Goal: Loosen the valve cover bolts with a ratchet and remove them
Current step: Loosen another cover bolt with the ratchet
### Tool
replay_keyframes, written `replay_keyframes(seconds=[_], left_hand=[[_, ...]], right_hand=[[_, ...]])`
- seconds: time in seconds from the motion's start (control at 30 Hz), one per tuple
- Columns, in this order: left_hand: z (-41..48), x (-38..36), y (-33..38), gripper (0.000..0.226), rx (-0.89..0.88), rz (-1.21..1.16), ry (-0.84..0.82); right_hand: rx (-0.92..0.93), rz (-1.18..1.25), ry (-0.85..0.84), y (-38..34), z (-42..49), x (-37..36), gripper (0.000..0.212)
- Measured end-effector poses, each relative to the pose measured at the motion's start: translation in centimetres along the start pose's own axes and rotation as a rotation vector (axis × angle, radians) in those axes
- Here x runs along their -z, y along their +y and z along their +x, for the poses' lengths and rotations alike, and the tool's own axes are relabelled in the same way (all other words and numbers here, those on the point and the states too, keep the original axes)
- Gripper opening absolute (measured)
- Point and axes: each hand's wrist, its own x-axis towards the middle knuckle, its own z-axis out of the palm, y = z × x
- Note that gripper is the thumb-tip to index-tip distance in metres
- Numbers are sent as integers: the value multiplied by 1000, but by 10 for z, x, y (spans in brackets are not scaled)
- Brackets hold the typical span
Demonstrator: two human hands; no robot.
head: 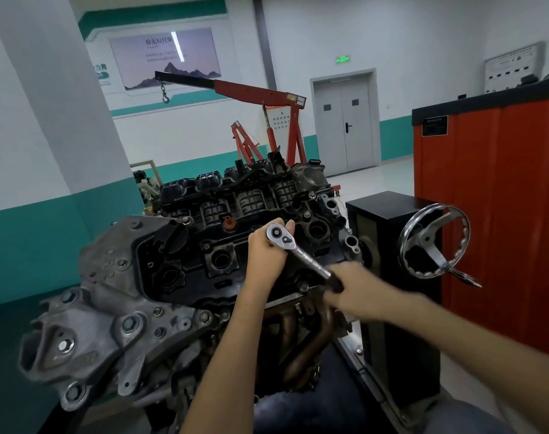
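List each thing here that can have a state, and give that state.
ratchet: head down on the valve cover, held in both hands
left hand: grips the ratchet's head
right hand: grips the ratchet's handle, blurred
valve cover: on the engine
double door: shut
exit sign: lit
crane hook: hanging bare

right hand point(357, 292) motion-blurred, bolt hidden under ratchet point(295, 249) head
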Motion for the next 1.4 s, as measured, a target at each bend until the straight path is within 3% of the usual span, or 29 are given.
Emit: replay_keyframes(seconds=[0.13, 0.2, 0.27, 0.43, 0.57, 0.7, 0.83, 0.93, 1.0, 1.27, 1.4], left_hand=[[3, 3, 2, 50, -8, -8, -67], [-1, 3, 2, 48, -9, -66, -32], [-7, 3, 0, 45, -8, -117, 21], [-6, -13, 6, 47, 41, -178, 186], [-3, -13, 5, 49, 33, -79, 163], [-2, -3, -1, 52, 33, -43, 58], [2, 3, 1, 57, 3, -14, -53], [1, 3, 3, 56, 17, -31, -54], [-2, 2, 1, 51, 18, -70, 0], [-3, -12, 8, 50, 7, -96, 125], [-2, -8, 4, 49, 50, -35, 106]], right_hand=[[85, -417, 56, 4, 26, 65, 30], [98, -472, 93, 2, 29, 66, 22], [62, -345, 112, 2, 20, 45, 14], [-64, 287, 235, -17, -23, -54, 9], [-97, 615, 247, -47, -23, -99, 7], [-20, 258, 181, -21, -17, -58, 4], [78, -68, -50, 5, -1, 26, 14], [158, -352, -26, 5, 18, 67, 19], [153, -380, 28, 4, 21, 64, 21], [-63, 428, 300, -28, -20, -79, 17], [-71, 481, 276, -40, -16, -92, 21]])
